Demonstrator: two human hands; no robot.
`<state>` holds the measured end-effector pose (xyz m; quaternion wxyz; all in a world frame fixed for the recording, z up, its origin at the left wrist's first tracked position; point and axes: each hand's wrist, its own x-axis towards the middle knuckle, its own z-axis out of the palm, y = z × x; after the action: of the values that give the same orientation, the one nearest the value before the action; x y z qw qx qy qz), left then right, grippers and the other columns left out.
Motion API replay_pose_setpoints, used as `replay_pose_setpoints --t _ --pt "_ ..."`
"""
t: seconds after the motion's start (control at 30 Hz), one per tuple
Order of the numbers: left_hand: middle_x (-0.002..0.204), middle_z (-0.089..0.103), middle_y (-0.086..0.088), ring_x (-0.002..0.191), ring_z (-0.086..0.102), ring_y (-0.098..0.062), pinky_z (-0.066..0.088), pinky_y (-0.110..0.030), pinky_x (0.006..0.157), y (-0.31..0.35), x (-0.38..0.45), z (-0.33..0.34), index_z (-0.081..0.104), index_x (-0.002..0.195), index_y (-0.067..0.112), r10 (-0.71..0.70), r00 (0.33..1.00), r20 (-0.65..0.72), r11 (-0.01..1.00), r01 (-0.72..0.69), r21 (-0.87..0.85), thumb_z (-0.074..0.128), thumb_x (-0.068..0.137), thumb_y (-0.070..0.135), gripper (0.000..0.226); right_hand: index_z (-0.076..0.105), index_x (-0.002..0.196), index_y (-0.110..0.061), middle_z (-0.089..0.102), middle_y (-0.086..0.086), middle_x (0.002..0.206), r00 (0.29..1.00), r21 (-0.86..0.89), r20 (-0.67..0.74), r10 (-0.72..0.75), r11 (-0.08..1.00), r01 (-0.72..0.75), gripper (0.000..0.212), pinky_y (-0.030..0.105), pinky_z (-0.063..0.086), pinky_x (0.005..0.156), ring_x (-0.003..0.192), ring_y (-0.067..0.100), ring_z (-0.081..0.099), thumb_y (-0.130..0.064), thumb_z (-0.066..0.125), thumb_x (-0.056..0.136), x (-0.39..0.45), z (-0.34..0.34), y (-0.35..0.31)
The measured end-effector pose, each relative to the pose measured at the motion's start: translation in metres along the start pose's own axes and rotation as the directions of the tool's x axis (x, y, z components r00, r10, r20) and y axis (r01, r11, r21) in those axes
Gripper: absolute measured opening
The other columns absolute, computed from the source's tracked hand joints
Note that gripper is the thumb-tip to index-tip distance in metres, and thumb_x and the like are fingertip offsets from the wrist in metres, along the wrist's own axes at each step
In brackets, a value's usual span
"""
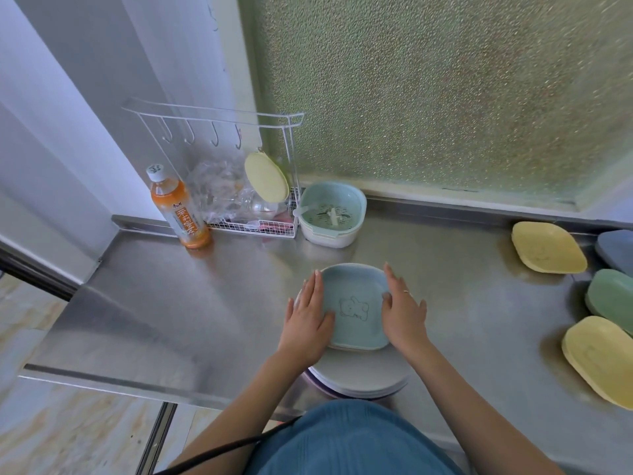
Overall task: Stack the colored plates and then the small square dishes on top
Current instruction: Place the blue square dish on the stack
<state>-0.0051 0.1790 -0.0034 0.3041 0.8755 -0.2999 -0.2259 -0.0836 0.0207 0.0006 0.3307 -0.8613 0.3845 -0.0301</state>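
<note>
A light blue square dish [354, 303] with a bear drawing rests on a stack of round plates [363, 375] near the counter's front edge. Another pale dish edge shows just under it. My left hand [308, 320] lies flat against the dish's left rim and my right hand [402, 310] against its right rim, fingers extended, holding it between them. Off to the right lie more square dishes: a yellow one [548, 246], a blue-grey one [616, 246], a green one [611, 298] and a second yellow one [601, 358].
The steel counter [205, 303] ends at a left edge and a front edge. At the back stand an orange drink bottle [180, 209], a white wire rack [246, 186] with a yellow-green plate, and a pale blue strainer basket [330, 210]. Frosted glass backs it.
</note>
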Motion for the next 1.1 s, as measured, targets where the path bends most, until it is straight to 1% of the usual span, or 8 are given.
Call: replay_pose_setpoints --t 0.07,0.13,0.2,0.27,0.33,0.43,0.67,1.1 --pt "0.159 -0.005 0.011 0.147 -0.009 -0.01 -0.003 -0.042 0.12 0.0 -0.001 0.0 -0.009 0.149 0.025 -0.045 0.997 -0.063 0.981 0.033 -0.189 0.038 0.097 0.036 0.071 0.018 0.147 -0.034 0.025 -0.008 0.154 0.999 0.082 0.024 0.022 0.996 -0.023 0.049 0.054 0.002 0.113 0.142 0.015 0.02 -0.028 0.031 0.101 -0.002 -0.003 0.005" --pt "0.159 -0.004 0.011 0.147 -0.01 -0.012 -0.002 -0.045 0.12 -0.003 0.002 -0.004 -0.006 0.15 0.029 -0.185 0.978 -0.097 0.884 0.122 -0.451 0.042 0.095 0.042 0.074 0.018 0.147 -0.036 0.02 -0.011 0.155 0.997 0.237 0.0 0.075 0.969 -0.073 0.048 0.05 0.005 0.116 0.143 0.013 0.017 -0.039 0.026 0.1 -0.009 -0.009 0.015" --pt "0.16 0.001 0.007 0.148 0.001 -0.016 0.006 -0.044 0.121 -0.008 0.006 -0.007 0.0 0.15 0.032 -0.294 0.956 -0.02 0.751 0.218 -0.623 0.045 0.096 0.036 0.07 0.018 0.147 -0.03 0.021 -0.007 0.155 0.993 0.382 -0.028 0.117 0.919 -0.098 0.049 0.04 0.013 0.117 0.142 0.014 0.02 -0.038 0.027 0.1 -0.02 -0.013 0.025" --pt "0.158 0.016 0.003 0.145 0.02 -0.019 0.019 -0.041 0.119 -0.013 0.01 -0.006 0.009 0.149 0.034 -0.321 0.944 0.083 0.653 0.284 -0.702 0.046 0.096 0.032 0.064 0.021 0.147 -0.025 0.023 -0.004 0.155 0.99 0.443 0.001 0.142 0.887 -0.127 0.049 0.032 0.017 0.114 0.141 0.015 0.023 -0.036 0.03 0.1 -0.032 -0.014 0.032" --pt "0.155 0.026 0.003 0.139 0.031 -0.018 0.026 -0.037 0.116 -0.011 0.013 -0.005 0.017 0.148 0.032 -0.331 0.934 0.13 0.607 0.317 -0.728 0.049 0.093 0.033 0.064 0.023 0.147 -0.023 0.025 -0.003 0.154 0.985 0.47 0.033 0.169 0.867 -0.165 0.049 0.028 0.018 0.111 0.14 0.015 0.025 -0.034 0.032 0.1 -0.04 -0.014 0.035" --pt "0.153 0.029 0.004 0.137 0.035 -0.018 0.028 -0.038 0.115 -0.009 0.017 -0.004 0.022 0.147 0.034 -0.341 0.928 0.15 0.612 0.34 -0.714 0.051 0.084 0.042 0.07 0.021 0.148 -0.025 0.024 -0.005 0.154 0.976 0.518 0.063 0.208 0.829 -0.21 0.051 0.028 0.018 0.11 0.14 0.015 0.024 -0.037 0.033 0.1 -0.046 -0.015 0.04" --pt "0.151 0.036 0.0 0.134 0.04 -0.021 0.031 -0.038 0.113 0.018 0.032 0.014 0.025 0.147 0.032 -0.306 0.933 0.19 0.63 0.348 -0.694 0.047 0.094 0.034 0.058 0.019 0.148 -0.025 0.023 -0.006 0.154 0.962 0.56 0.038 0.269 0.792 -0.243 0.052 0.031 0.018 0.112 0.14 0.015 0.024 -0.036 0.033 0.1 -0.05 -0.034 0.063" --pt "0.153 0.028 0.001 0.138 0.032 -0.023 0.027 -0.047 0.115 0.135 0.062 0.107 0.016 0.146 0.042 -0.262 0.925 0.274 0.657 0.38 -0.651 0.046 0.084 0.048 0.07 0.024 0.147 -0.022 0.025 -0.002 0.154 0.944 0.492 0.065 0.323 0.813 -0.311 0.051 0.034 0.018 0.113 0.14 0.018 0.024 -0.035 0.036 0.099 0.001 -0.142 0.173"
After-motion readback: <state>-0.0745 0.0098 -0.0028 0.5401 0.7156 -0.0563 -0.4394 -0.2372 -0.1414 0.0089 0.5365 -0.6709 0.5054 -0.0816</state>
